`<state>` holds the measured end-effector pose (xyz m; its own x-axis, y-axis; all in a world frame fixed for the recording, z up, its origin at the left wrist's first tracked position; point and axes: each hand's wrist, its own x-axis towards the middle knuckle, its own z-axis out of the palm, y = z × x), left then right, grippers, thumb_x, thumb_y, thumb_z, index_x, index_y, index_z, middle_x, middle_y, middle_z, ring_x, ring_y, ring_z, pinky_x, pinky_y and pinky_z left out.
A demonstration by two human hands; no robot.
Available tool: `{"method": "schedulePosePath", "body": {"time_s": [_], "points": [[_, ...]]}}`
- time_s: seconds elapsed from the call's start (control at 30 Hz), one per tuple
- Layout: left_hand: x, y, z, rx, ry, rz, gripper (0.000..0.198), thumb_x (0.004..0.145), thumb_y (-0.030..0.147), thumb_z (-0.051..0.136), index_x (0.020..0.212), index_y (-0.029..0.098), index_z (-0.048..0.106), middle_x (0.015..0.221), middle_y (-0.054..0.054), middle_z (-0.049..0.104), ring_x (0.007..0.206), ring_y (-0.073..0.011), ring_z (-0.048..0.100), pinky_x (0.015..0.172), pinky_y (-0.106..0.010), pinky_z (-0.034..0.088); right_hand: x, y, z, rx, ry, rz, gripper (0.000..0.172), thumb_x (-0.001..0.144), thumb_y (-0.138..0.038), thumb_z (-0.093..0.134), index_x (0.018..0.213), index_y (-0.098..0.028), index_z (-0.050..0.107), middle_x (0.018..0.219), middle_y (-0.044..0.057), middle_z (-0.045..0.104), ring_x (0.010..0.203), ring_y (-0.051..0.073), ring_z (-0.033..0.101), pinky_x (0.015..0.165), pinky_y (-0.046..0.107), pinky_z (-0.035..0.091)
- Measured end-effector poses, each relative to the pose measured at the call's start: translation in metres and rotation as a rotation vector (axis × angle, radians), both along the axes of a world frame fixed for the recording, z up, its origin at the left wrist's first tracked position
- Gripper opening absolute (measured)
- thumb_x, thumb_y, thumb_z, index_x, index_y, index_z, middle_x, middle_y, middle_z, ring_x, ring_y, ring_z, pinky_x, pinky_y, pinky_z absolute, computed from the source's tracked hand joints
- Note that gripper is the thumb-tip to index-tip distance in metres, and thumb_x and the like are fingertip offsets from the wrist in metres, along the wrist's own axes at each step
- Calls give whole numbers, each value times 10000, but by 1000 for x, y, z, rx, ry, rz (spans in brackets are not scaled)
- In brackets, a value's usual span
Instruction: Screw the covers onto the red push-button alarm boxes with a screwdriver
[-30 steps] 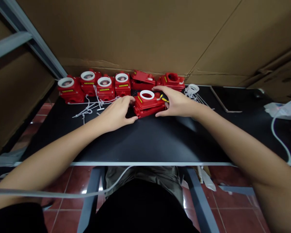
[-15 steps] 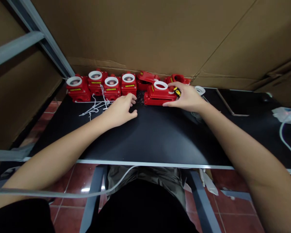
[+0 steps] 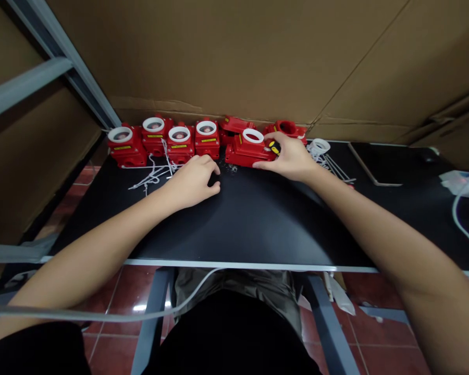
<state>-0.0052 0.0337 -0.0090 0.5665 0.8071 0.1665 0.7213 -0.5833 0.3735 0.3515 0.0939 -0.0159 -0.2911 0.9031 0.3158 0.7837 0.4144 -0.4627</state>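
My right hand (image 3: 287, 159) has its thumb and fingers around the right end of a red housing (image 3: 244, 155) with a white ring (image 3: 253, 136) on top. A small black-and-yellow piece (image 3: 274, 147), perhaps a tool handle, shows between that hand's thumb and fingers; the rest of it is hidden. My left hand (image 3: 197, 179) rests near the tabletop, thumb apart from loosely curled fingers, with nothing held. Just behind it stands a red box with a white-rimmed round window (image 3: 207, 146). Small pale debris (image 3: 231, 168) lies between the hands.
Several similar red boxes (image 3: 127, 151) line the back left of the black table (image 3: 242, 224), with white cords (image 3: 152, 177) before them. Behind the housing are more red parts (image 3: 236, 125). To the right lie a white ring (image 3: 320, 146), thin rods (image 3: 336, 167) and a dark flat panel (image 3: 375, 161).
My right hand has moved left with the red housing, which now sits closer to the row of boxes. The rods on the right have come into view. My left hand has barely moved.
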Motion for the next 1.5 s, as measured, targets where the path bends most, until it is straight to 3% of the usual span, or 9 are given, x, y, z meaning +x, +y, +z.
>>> {"method": "schedulePosePath", "body": {"time_s": [0.2,0.37,0.5,0.57,0.77,1.03,1.17,1.33,1.5], "points": [[-1,1,0,-1,-3,-9,264,1046,311,824,1287,221,878,1312,-141,837,1363,-413,790,1341,-594,646,-10,7,-3,35,-14,45,827,877,-602,1074,1558,-231,786,1598,229,859,1509,547,816,1385,789,658],[1,-1,4,-3,15,1,259,1035,303,817,1273,224,886,1297,-138,851,1348,-406,802,1329,-580,660,-22,5,-7,87,-48,102,816,998,-473,1001,1708,-215,693,1881,293,597,1879,566,557,1619,821,435],[-5,-3,22,2,37,53,221,1049,291,773,1217,226,901,1194,-119,866,1201,-381,856,1210,-527,701,-24,-6,-2,94,-67,105,1054,983,-420,1037,1856,-133,519,1891,356,501,1899,597,530,1665,796,373],[-11,-3,36,27,41,106,204,1067,280,732,1177,230,897,1166,-116,872,1162,-382,866,1154,-522,695,-22,-17,4,110,-71,97,963,1050,-414,947,1863,-133,515,1886,339,500,1900,581,527,1672,786,377],[-26,0,74,171,103,359,274,1103,239,638,1240,233,875,1259,-115,884,1154,-354,821,1077,-496,634,-14,-75,28,159,-125,124,399,1237,-395,572,1545,-267,792,1633,245,742,1633,515,734,1438,832,617],[-40,0,56,-18,426,347,184,1031,439,810,1094,295,906,1049,-108,925,1077,-409,882,932,-461,624,-10,-106,16,-29,-255,195,315,1249,-445,600,1389,-270,821,1389,170,868,1121,368,851,963,525,728],[-41,2,45,-49,502,341,335,1016,451,836,1282,257,899,1172,-151,953,1121,-451,907,889,-451,622,-14,-108,14,-85,-272,235,301,1256,-427,597,1390,-276,820,1403,155,884,1179,359,878,922,475,690],[-37,0,55,-105,516,308,71,949,320,788,909,284,833,844,-77,852,888,-374,856,770,-401,495,-20,-112,16,-126,-273,273,294,1251,-387,598,1396,-267,825,1409,147,900,1227,356,893,929,460,670],[-16,-14,63,-245,447,176,238,912,326,842,708,299,721,688,-1,778,689,-283,749,736,-385,487,-22,-113,16,-128,-264,286,288,1246,-372,610,1385,-260,836,1408,157,910,1222,355,887,938,462,668]]}}
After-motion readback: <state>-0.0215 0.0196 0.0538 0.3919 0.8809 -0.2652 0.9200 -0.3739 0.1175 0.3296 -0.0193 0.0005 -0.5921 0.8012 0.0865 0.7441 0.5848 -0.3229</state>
